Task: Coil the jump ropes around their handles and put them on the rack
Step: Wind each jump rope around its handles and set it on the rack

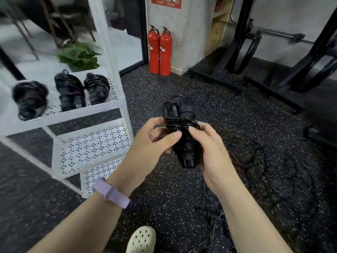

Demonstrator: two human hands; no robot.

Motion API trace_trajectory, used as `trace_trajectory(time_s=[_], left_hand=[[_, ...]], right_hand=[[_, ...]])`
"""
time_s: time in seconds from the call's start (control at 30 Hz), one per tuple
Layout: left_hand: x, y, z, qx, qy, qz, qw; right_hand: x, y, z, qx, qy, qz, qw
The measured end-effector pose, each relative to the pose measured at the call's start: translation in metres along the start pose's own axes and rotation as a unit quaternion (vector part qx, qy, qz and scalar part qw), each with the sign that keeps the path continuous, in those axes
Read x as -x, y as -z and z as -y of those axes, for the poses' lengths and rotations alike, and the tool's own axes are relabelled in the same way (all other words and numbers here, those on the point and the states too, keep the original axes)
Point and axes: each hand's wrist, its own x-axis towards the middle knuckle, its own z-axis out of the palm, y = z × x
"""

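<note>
A black jump rope [184,114], its cord wound around its two handles, stands upright between my hands at centre. My left hand [155,139] pinches the cord wraps from the left with thumb and fingers. My right hand [209,148] grips the lower handles from the right, thumb on the wraps. Three coiled black jump ropes [70,92] lie on the top shelf of the white perforated rack [60,115] at left. More loose black rope [273,167] lies tangled on the floor at right, with a handle [206,212] below my right forearm.
Two red fire extinguishers [159,52] stand against a concrete pillar at the back. A black metal gym frame [255,57] fills the right rear. A green plant [80,55] sits behind the rack. My pale shoe [142,240] is on the speckled rubber floor.
</note>
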Motion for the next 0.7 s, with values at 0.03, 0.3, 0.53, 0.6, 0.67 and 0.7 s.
trace_trajectory(time_s=[0.03, 0.3, 0.53, 0.6, 0.67, 0.7], left_hand=[[0.003, 0.012, 0.001, 0.000, -0.003, -0.008, 1.000], [0.017, 0.102, 0.004, 0.071, 0.004, -0.097, 0.993], [0.021, 0.166, 0.021, 0.005, 0.047, -0.090, 0.995], [0.022, 0.182, 0.028, -0.023, 0.070, -0.100, 0.992], [0.020, 0.195, 0.036, -0.041, 0.089, -0.104, 0.990], [0.019, 0.201, 0.040, -0.052, 0.098, -0.109, 0.988]], right_hand=[[-0.001, -0.011, -0.001, 0.014, -0.001, 0.013, 1.000], [-0.016, -0.104, -0.011, 0.069, 0.000, 0.070, 0.995], [-0.028, -0.157, -0.033, 0.109, -0.047, 0.113, 0.986], [-0.033, -0.169, -0.041, 0.126, -0.060, 0.132, 0.981], [-0.039, -0.178, -0.052, 0.152, -0.075, 0.147, 0.975], [-0.042, -0.183, -0.058, 0.167, -0.083, 0.153, 0.970]])
